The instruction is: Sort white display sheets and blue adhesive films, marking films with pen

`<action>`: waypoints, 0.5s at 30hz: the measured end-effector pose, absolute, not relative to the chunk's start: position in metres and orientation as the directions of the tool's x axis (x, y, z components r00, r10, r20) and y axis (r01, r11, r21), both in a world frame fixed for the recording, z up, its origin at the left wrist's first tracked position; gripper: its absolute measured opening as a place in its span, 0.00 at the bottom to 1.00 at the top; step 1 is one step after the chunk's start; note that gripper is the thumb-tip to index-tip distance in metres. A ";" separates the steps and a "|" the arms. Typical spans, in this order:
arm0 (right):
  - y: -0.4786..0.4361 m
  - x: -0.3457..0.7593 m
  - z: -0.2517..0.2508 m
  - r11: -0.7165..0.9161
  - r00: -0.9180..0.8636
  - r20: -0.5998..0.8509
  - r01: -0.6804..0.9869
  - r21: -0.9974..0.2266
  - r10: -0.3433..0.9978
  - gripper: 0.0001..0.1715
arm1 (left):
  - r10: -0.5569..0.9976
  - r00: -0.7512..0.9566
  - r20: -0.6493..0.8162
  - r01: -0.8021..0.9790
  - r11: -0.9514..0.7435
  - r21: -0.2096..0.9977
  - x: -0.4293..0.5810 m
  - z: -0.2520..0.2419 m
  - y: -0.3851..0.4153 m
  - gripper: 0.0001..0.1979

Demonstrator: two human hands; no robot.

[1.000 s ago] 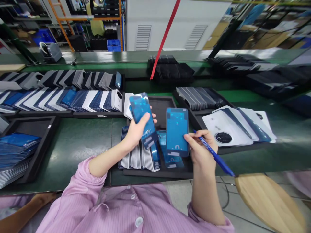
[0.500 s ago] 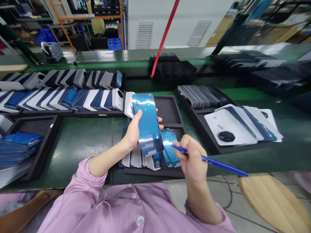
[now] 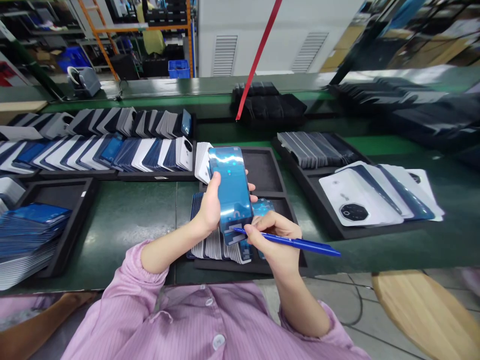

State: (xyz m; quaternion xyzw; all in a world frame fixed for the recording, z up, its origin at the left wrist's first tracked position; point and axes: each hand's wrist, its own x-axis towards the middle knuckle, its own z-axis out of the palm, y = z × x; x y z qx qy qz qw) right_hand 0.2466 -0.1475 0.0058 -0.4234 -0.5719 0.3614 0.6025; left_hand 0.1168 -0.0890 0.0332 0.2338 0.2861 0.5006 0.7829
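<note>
A blue, glossy phone back panel [image 3: 231, 187] is gripped in my left hand [image 3: 211, 204], thumb along its left edge and fingertips showing past its right edge. My right hand [image 3: 276, 240] is closed around a blue pen [image 3: 300, 243]. The pen's tip meets the lower end of the panel, near pale rectangular patches; whether it presses there I cannot tell. Below the panel lies a black tray [image 3: 232, 266] with a row of stacked panels [image 3: 215, 245] and some loose blue panels [image 3: 264, 205], partly covered by my right hand.
Trays of upright panels [image 3: 150, 155] line the left back. A black tray [image 3: 80, 220] at left holds stacked blue panels [image 3: 33, 235]. White phone back panels [image 3: 360, 195] rest on a tray at right. A red strap [image 3: 258, 60] hangs in front; a wooden stool [image 3: 420, 310] stands lower right.
My right hand has moved left with the pen, bringing its tip onto the panel's lower end. My left hand still holds the panel in about the same place.
</note>
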 end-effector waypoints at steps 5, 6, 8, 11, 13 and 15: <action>-0.148 0.245 0.006 0.369 0.084 0.376 0.084 -0.925 0.923 0.17 | 0.920 0.331 -0.210 -0.636 0.382 0.670 0.115 0.033 -0.089 0.30; -0.148 0.245 0.005 0.366 0.073 0.372 0.084 -0.927 0.925 0.17 | 0.920 0.330 -0.211 -0.635 0.382 0.672 0.115 0.033 -0.089 0.30; -0.149 0.245 0.003 0.363 0.054 0.368 0.074 -0.929 0.928 0.18 | 0.920 0.330 -0.211 -0.633 0.381 0.674 0.115 0.032 -0.089 0.30; -0.149 0.245 0.002 0.359 0.061 0.363 0.071 -0.931 0.930 0.18 | 0.923 0.329 -0.200 -0.636 0.373 0.676 0.115 0.032 -0.089 0.29; -0.147 0.246 0.001 0.354 0.054 0.355 0.021 -0.935 0.933 0.19 | 0.926 0.325 -0.195 -0.644 0.367 0.671 0.115 0.033 -0.089 0.29; -0.144 0.250 0.002 0.345 0.076 0.338 -0.098 -0.934 0.938 0.20 | 0.928 0.321 -0.190 -0.650 0.361 0.669 0.115 0.034 -0.088 0.28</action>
